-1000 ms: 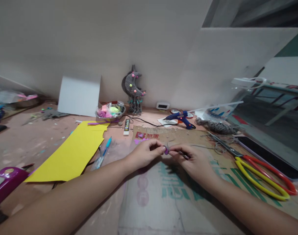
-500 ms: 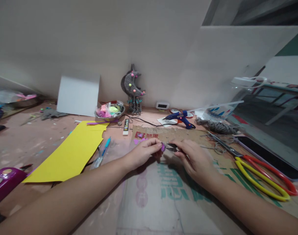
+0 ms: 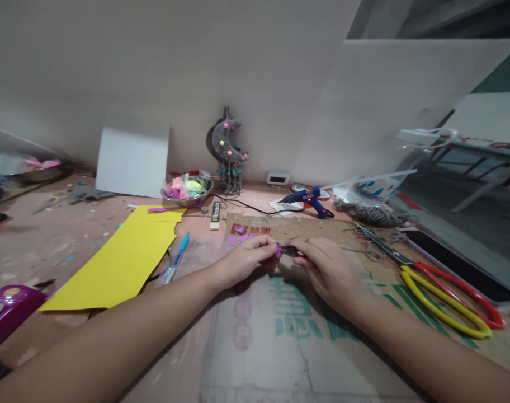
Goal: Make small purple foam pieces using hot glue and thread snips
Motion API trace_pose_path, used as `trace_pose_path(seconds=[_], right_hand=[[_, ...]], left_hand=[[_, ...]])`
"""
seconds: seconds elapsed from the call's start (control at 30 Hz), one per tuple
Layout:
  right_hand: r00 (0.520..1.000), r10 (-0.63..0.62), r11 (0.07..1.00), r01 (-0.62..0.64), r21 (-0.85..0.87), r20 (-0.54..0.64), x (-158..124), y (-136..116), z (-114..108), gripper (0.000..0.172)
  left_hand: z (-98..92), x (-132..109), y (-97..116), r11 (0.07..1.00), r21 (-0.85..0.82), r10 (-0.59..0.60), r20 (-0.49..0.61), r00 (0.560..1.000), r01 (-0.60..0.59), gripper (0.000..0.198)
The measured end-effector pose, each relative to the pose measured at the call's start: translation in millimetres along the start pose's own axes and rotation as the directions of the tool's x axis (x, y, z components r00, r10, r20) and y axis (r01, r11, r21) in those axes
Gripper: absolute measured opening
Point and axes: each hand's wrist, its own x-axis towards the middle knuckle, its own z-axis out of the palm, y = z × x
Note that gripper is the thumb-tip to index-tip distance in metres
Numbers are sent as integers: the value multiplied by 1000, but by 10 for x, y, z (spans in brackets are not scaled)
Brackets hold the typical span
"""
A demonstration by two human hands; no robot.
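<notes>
My left hand [image 3: 250,256] pinches a small purple piece [image 3: 278,251] between thumb and fingertips, above the cardboard sheet [image 3: 263,358]. Facing it, my right hand [image 3: 333,268] is closed around a pair of small dark snips [image 3: 289,251]. Their blades look closed and their tips meet the purple piece; whether they have cut into it I cannot tell. The handles are hidden inside my right hand. Several purple cutouts [image 3: 234,240] lie on the cardboard just beyond my left hand.
Large scissors [image 3: 443,302] and a phone [image 3: 460,263] lie at right. Behind are a blue glue gun [image 3: 305,197], grey yarn [image 3: 368,212], a moon ornament [image 3: 227,143] and a bowl of colored clay [image 3: 188,190]. Yellow paper [image 3: 121,263] and a blue pen [image 3: 180,252] lie left.
The snips' blades were apart beside the purple piece and have now come together at it. My hands stay in nearly the same place.
</notes>
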Motion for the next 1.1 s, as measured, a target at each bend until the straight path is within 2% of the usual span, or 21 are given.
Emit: trace_pose_path(seconds=[0.33,0.47,0.6,0.67,0.73,0.77,0.8,0.87,0.93,1.1], right_hand=[[1000,-1,1000,1,25,-6,10,-18,-1,23],[993,112,987,-107,118,-36,-19,15,13,25],[979,195,973,-186,135,-57,-44,55,56,27],[972,231,963,-223,150,-39,-49,71,85,28],[963,268,949,-263,172,-7,-49,88,116,29],[960,281,943,-278,184,11,-47,97,131,30],[956,292,937,-290,194,20,-45,107,144,31],[952,306,929,-303,210,18,-38,123,162,34],[952,305,928,-300,219,13,-32,126,164,35],[964,253,939,-266,220,84,-32,87,147,33]], left_hand=[[23,-16,35,1000,-12,-12,-8,1000,11,30],[8,-5,20,1000,-19,-8,-1,1000,8,30],[-13,13,-14,1000,-19,-9,0,1000,9,29],[-7,6,-28,1000,31,6,-34,999,-5,27],[15,-26,-29,984,167,74,-94,993,-58,23],[31,-50,-22,950,290,150,-113,982,-112,21],[48,-77,-10,878,444,247,-97,964,-180,19],[82,-131,23,670,684,383,12,924,-286,18],[107,-174,61,517,788,424,102,900,-333,20],[127,-220,121,275,878,438,249,864,-392,24]])
